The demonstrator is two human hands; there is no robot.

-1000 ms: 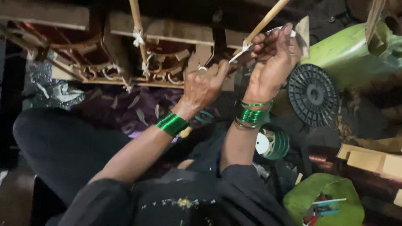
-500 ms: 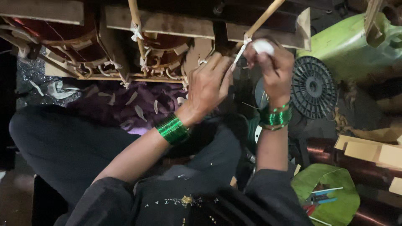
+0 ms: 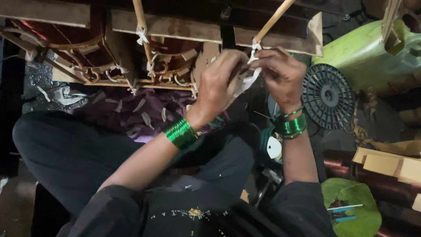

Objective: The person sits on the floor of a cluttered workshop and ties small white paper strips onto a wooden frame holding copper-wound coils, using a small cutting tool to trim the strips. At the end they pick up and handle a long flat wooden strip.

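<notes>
White cloth strip (image 3: 246, 80) sits pinched between both hands, right under the slanted pale wooden stick (image 3: 274, 19) where it meets the wooden frame w/ curved slats (image 3: 131, 66). Left hand (image 3: 219, 83) is closed on the strip's lower part, fingers curled; right hand (image 3: 280, 77) is closed on its upper end by the knot at the stick. Hands nearly touching each other. Stacked green bangles (image 3: 180, 133) on the left wrist, same on the right.

Risks, as I judge them: the strip looks thin — a hard tug could tear it or let the knot slide along the stick. Hands work close to the frame's plank edge, so knuckles could scrape on it. A second tied stick (image 3: 141, 26) stands to the left, well apart, not likely to be bumped.

Room: tight above — frame and dark bar crowd the hands. Right side is hemmed by a black ribbed plastic spool disc (image 3: 328, 96) and a lime-green curved body (image 3: 364, 52) behind it. Below the hands the person's dark-clothed lap leaves the most free space; elbows can draw back that way. Cloth scraps (image 3: 144, 116) litter the purple fabric to the left, near but clear of the hands.
</notes>
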